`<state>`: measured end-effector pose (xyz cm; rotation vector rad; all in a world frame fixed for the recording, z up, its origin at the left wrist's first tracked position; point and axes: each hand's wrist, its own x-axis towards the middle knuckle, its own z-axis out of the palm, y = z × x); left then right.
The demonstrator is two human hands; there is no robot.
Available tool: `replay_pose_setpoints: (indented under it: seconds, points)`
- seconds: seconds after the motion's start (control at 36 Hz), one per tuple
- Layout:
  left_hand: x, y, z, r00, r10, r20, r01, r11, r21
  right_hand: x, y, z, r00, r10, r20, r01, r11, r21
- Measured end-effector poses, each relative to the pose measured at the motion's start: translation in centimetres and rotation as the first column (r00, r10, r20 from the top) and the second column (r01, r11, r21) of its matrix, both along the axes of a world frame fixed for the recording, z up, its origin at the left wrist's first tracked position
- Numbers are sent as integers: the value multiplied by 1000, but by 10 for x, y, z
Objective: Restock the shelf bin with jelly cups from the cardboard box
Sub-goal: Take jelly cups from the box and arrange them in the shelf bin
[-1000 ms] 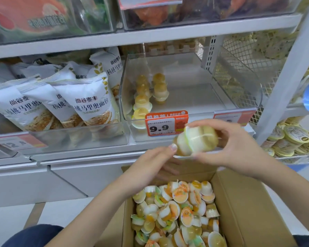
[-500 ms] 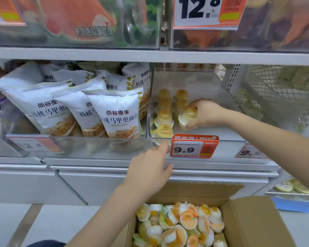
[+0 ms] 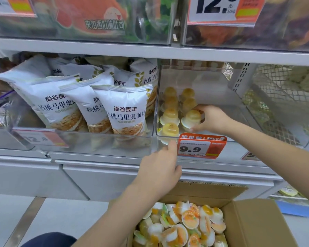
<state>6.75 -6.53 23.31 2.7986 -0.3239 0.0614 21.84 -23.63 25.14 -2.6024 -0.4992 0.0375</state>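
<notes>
- The right hand (image 3: 211, 118) is inside the clear bin (image 3: 221, 97), fingers curled round a jelly cup (image 3: 192, 118) that stands dome-up in the second row, touching the cups next to it.
- The left hand (image 3: 161, 168) is held in front of the bin's front wall, one fingertip up against it just beside the price tag (image 3: 202, 147); fingers loosely bent, holding nothing.
- Two short rows of cups fill the bin's left side; the right side is bare.
- The box (image 3: 253, 221) sits below the shelf, packed with loose cups (image 3: 184, 223) lying at all angles.
- I'd judge each cup light, with a smooth, fairly stiff plastic shell and a thin film lid. The dome looks slippery, so a hold round the body just above the wide rim seems safest; squeezing hard could dent it or strain the lid.
- The tag reads "9.9" with "RECO" along its top; the small print is too fine to read.
- A sign (image 3: 212, 9) on the shelf above shows "12." and "500g".
- White bags (image 3: 125, 111) in the neighbouring bin carry "尚谷麦丰" and "核桃马里奥面包".
</notes>
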Motion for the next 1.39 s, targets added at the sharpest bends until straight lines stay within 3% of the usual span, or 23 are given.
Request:
replay_pose_setpoints:
  seconds: [0.36, 0.58, 0.67, 0.75, 0.86, 1.0, 1.17, 1.31, 1.39]
  points:
    - [3, 8, -7, 1000, -12, 26, 13, 999, -44, 0, -15, 10, 999, -13, -47, 15, 999, 48]
    - [-5, 29, -21, 1000, -12, -2, 12, 1000, 6, -87, -73, 48, 998, -68, 0, 63, 934, 352]
    - [-12, 32, -40, 991, -75, -109, 80, 995, 51, -137, -91, 36, 998, -15, -59, 44, 849, 527]
    - [-16, 35, -67, 956, -103, -273, 120, 992, 47, -171, -108, 13, 995, -20, -98, 74, 810, 582]
    - [-18, 35, -110, 892, -111, -438, 162, 984, 79, -199, -122, -34, 972, -38, -230, 152, 854, 498]
    - [-20, 27, -162, 827, -65, -559, 155, 981, 115, -212, -121, -122, 907, -111, -407, 201, 962, 186]
    - [-41, 16, -236, 751, 95, -654, -14, 992, 128, -213, -116, -208, 788, -148, -598, 180, 984, -6]
    - [-74, 13, -274, 747, 204, -633, -111, 977, 184, -227, -107, -268, 698, -219, -682, 181, 975, -128]
    - [-89, 17, -286, 801, 241, -548, -67, 946, 317, -241, -106, -291, 660, -230, -715, 87, 969, -232]
